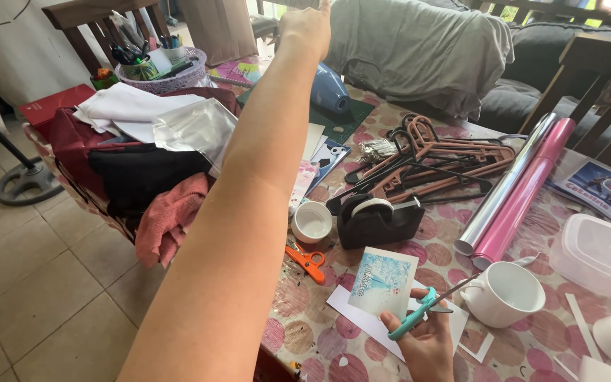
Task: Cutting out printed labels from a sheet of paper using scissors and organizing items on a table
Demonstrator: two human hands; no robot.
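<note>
My left arm stretches far forward across the table. My left hand (305, 28) is raised at the top edge of the view, its fingers cut off, so whether it holds anything is hidden. My right hand (427, 346) is near the front edge of the table, shut on teal-handled scissors (429, 305) whose blades point right toward a white mug (507, 293). A light blue picture card (383, 281) stands tilted just left of that hand, over white paper pieces (362, 322).
A black tape dispenser (376, 219), a small white tub (312, 221) and orange scissors (307, 260) lie behind the card. Hangers (433, 159), a silver roll (507, 184) and a pink roll (525, 198) lie farther back. A clear plastic box (599, 255) sits right, with piled cloth (143, 170) left.
</note>
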